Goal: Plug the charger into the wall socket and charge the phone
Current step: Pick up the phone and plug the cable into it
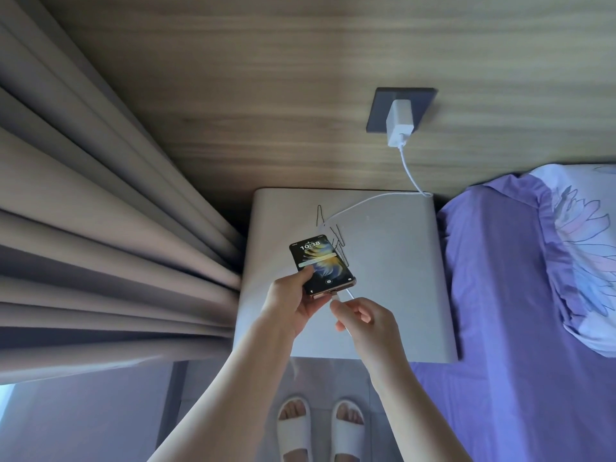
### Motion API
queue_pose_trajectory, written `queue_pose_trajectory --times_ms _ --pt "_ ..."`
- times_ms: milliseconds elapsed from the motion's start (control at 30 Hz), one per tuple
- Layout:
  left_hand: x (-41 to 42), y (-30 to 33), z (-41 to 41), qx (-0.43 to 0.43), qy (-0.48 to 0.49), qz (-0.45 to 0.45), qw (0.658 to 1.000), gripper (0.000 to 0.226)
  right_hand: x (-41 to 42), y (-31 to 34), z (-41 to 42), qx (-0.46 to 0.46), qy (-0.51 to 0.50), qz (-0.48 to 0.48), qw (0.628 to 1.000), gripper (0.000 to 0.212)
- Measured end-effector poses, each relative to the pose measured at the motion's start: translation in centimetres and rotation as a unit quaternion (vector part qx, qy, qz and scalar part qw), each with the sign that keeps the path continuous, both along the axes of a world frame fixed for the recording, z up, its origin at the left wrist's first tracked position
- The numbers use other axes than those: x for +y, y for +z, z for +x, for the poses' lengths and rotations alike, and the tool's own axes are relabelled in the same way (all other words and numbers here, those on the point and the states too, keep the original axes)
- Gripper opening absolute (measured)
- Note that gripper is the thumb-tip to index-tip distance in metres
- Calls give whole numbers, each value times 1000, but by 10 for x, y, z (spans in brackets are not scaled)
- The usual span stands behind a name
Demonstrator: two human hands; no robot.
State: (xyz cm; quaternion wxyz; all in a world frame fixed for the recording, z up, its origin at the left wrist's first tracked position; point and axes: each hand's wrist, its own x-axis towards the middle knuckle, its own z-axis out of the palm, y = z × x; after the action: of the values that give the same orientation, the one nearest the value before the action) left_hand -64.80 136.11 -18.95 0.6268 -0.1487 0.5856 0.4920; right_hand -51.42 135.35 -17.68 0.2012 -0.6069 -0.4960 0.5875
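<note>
Above the nightstand (383,261) near its front edge, the left hand (293,305) grips the phone (320,265), its long axis pointing to the wall, while the right hand (363,320) pinches the cable plug (335,296) just at its bottom port.

Single head-worn wide-angle view, looking forward and steeply down from standing height. Faces a wood-panelled wall (300,78), with nightstand (393,278) directly below centre. Near enough to frame both forearms entering from the bottom edge. Curtain (83,211) at left, bed (516,311) at right, slippered feet (320,428) at bottom. Strong edge distortion. No second view to compare.
</note>
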Motion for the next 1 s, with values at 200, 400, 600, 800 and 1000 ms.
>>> queue_pose_trajectory --times_ms 200,400,600,800,1000 --pt "-1 -2 0 21 -21 23 999 19 -1 -2 -1 9 -1 -15 1000 30" --pt "1 -1 1 20 -29 31 999 29 1 -3 1 19 -32 -40 999 26" --pt "1 -4 2 21 -33 23 999 31 2 -3 0 9 -25 -48 998 27" --pt "0 -7 3 63 -55 34 996 29 4 -2 -4 -15 -32 -94 995 26" --pt "-1 -9 2 64 -49 44 996 16 8 4 -5 -3 -39 -110 993 23"
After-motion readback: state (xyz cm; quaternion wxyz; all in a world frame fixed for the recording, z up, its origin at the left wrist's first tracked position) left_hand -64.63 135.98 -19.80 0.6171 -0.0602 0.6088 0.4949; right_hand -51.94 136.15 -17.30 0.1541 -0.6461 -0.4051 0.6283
